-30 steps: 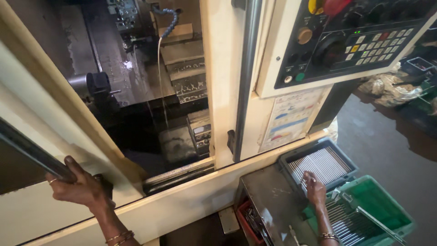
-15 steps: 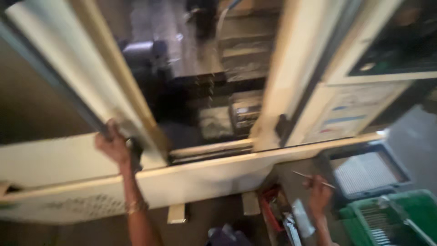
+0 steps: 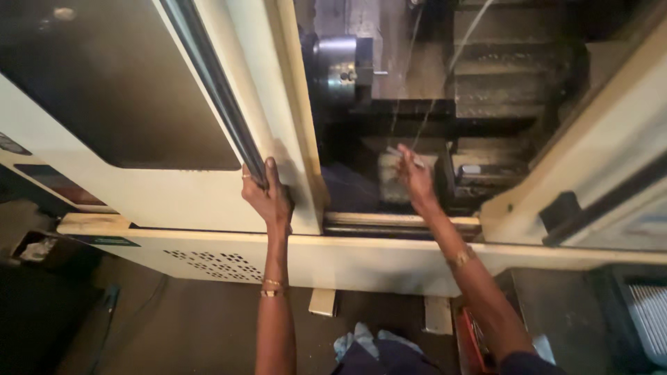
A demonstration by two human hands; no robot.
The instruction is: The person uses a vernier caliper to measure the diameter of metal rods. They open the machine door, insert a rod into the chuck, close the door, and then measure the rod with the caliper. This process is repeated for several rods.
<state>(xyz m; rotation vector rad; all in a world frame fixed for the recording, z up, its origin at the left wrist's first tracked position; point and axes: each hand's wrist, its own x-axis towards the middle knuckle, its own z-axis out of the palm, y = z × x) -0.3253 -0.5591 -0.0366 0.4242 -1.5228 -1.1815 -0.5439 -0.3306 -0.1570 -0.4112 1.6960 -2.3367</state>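
Note:
My left hand [image 3: 266,196] grips the lower end of the long dark handle bar [image 3: 212,80] on the cream sliding door [image 3: 174,187] of a metalworking machine. My right hand [image 3: 415,179] reaches through the open doorway into the dark interior, pinching a thin metal rod [image 3: 406,157] between its fingers. A steel chuck [image 3: 342,69] sits up inside the machine, to the upper left of that hand. The door's dark window [image 3: 104,90] fills the upper left.
The machine's cream lower panel with a perforated patch [image 3: 215,265] runs across below the doorway. A tray of thin metal rods [image 3: 649,316] lies at the far right. A red container [image 3: 471,340] stands on the floor by my right arm. Cloth lies at bottom centre.
The view has swung left onto the doorway. My right hand left the trays of rods at the right and now reaches inside the machine holding a rod. My left hand stays on the handle.

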